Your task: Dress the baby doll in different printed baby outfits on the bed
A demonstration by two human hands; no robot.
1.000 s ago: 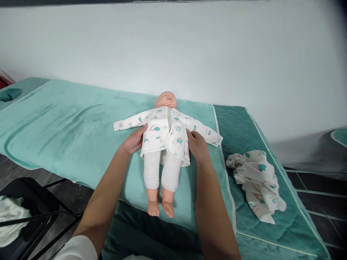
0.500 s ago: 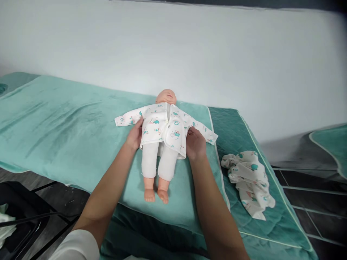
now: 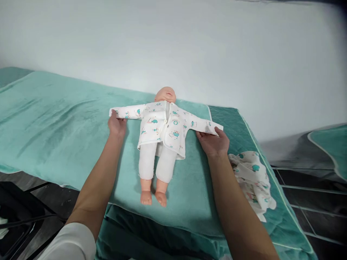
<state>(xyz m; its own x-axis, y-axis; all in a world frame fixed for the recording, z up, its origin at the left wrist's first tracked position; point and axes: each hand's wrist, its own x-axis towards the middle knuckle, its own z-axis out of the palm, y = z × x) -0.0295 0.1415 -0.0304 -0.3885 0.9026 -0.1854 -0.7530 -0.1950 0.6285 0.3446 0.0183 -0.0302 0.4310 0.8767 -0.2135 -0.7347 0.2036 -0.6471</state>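
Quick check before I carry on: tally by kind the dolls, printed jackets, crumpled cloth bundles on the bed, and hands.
Doll: 1
Printed jacket, on the doll: 1
Crumpled cloth bundle, partly hidden: 1
Hands: 2, left hand and right hand, each at a sleeve
Total: 5

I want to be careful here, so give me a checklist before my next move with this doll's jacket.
1. Left hand on the near sleeve: ok, thumb over the cuff end.
2. Right hand on the opposite sleeve: ok, thumb over it near the cuff.
3. Doll face up on the light green blanket: ok.
4. Jacket front closed at the neck: not ok, a gap shows.
5. Doll's arms inside the sleeves: cannot tell.
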